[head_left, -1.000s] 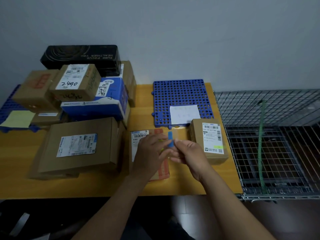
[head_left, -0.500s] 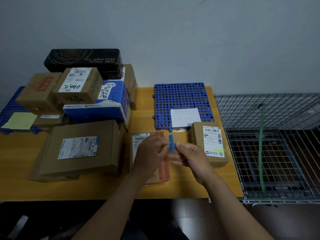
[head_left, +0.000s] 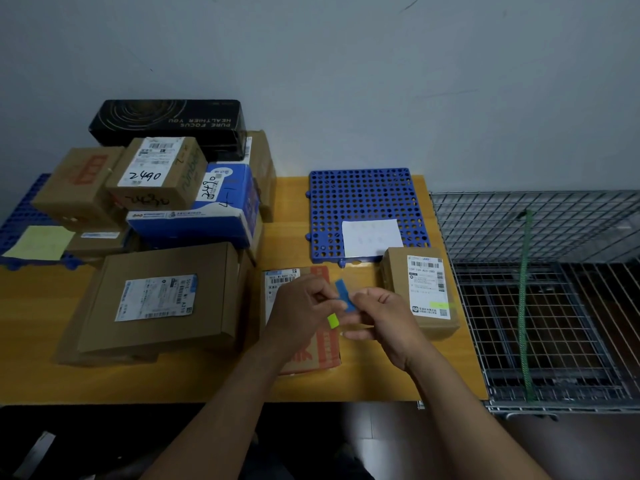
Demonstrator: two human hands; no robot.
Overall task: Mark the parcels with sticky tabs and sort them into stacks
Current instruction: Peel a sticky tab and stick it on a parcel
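I count about nine parcels (head_left: pixel 157 296) on my desk (head_left: pixel 31 341), though the heap at the back may hide another. Two blue mats (head_left: pixel 363 199), with one paper note (head_left: pixel 372 237) on each. Three sticky tabs (head_left: pixel 346 303) in all: one blue tab (head_left: pixel 341 289), two green tabs (head_left: pixel 333 320). One wire cage (head_left: pixel 571 306), one green cord (head_left: pixel 524 306).

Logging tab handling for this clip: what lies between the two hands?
A blue tab, pinched at its lower end by the left hand and right hand; a yellow-green tab shows just below it. Seen in the head view.
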